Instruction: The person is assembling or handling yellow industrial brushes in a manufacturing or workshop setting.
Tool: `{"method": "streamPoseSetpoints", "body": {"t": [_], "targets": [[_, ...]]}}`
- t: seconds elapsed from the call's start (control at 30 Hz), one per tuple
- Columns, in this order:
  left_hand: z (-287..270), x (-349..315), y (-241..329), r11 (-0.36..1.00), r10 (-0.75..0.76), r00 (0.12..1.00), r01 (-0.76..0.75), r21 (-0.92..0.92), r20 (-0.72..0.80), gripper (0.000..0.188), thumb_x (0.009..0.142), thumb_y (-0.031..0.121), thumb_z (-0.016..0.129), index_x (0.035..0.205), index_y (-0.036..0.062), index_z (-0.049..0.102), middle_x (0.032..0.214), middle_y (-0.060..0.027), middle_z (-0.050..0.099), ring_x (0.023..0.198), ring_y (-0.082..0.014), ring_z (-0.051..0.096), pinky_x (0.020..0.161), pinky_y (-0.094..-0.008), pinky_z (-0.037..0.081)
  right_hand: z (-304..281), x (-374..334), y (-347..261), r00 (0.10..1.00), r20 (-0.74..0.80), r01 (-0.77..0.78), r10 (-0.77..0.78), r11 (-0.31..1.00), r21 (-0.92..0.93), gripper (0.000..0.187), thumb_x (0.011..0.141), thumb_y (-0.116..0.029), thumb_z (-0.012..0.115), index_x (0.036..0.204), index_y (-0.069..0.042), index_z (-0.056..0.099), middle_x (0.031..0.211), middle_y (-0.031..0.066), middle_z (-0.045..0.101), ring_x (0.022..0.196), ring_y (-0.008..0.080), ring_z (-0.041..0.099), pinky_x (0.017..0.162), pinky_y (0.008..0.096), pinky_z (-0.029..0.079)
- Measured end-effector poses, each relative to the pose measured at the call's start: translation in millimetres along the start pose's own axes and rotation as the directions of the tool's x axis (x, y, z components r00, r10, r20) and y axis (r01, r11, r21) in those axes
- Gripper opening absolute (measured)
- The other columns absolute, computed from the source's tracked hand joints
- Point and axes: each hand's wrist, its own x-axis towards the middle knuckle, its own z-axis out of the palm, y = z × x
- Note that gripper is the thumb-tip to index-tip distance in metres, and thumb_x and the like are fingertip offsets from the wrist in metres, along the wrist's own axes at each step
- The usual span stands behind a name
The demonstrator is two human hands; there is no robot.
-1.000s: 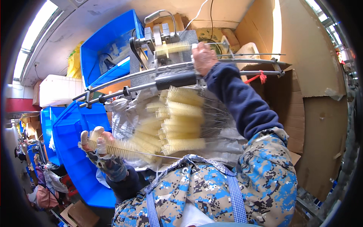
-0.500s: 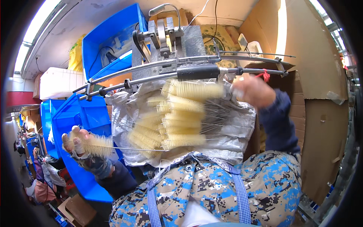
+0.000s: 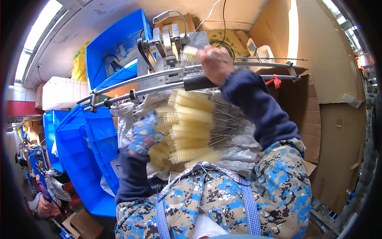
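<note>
Over the metal rails my right hand [image 3: 217, 63] is closed round a cream bristle tube brush [image 3: 190, 55], whose bristles stick out to the left beside the grinding wheel of a small bench machine [image 3: 168, 42]. A heap of similar brushes [image 3: 191, 129], with twisted wire stems, lies on a white sheet [image 3: 246, 139] across my lap. My left hand [image 3: 145, 133], in a colourful patterned glove or cuff, is at the heap's left side. It is smeared by motion and its fingers are hidden, so whatever it holds does not show.
Two long metal rails with a black padded sleeve [image 3: 199, 82] cross between me and the machine. Blue bins [image 3: 99, 75] stand behind and at the left [image 3: 79, 159]. Tall cardboard sheets [image 3: 338, 139] wall the right side. A person [image 3: 45, 199] sits far left.
My right hand has moved left and up from the rails' right part to the machine. My left hand, which held a brush out at the left, has swung right to the heap.
</note>
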Motion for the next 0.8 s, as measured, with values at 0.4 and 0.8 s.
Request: {"method": "streamPoseSetpoints", "body": {"t": [0.4,0.8], "targets": [[-23,-17,-13,0.982,0.151,0.965,-0.171,-0.08,-0.213,0.067,0.054,0.017,0.075,0.115,0.0053,0.048,0.105,-0.0157,0.056,0.091,-0.0333,0.055,0.078,-0.04,0.044,45,35,14,0.987,0.095,-0.121,0.132,0.986,-0.115,0.02,0.081,-0.013,0.044,0.093,-0.01,0.059,0.093,0.0135,0.058,0.088,0.0269,0.058,0.077,0.0408,0.04],[-58,-40,-13,-0.465,-0.573,0.819,-0.363,-0.808,-0.038,0.058,0.064,0.02,0.074,0.114,0.0061,0.047,0.098,-0.0104,0.056,0.077,-0.0261,0.059,0.071,-0.0381,0.05,44,30,17,0.994,0.087,-0.054,0.061,0.995,-0.082,0.019,0.08,-0.013,0.044,0.091,-0.008,0.06,0.092,0.0135,0.058,0.087,0.0278,0.058,0.075,0.0401,0.04]]}}
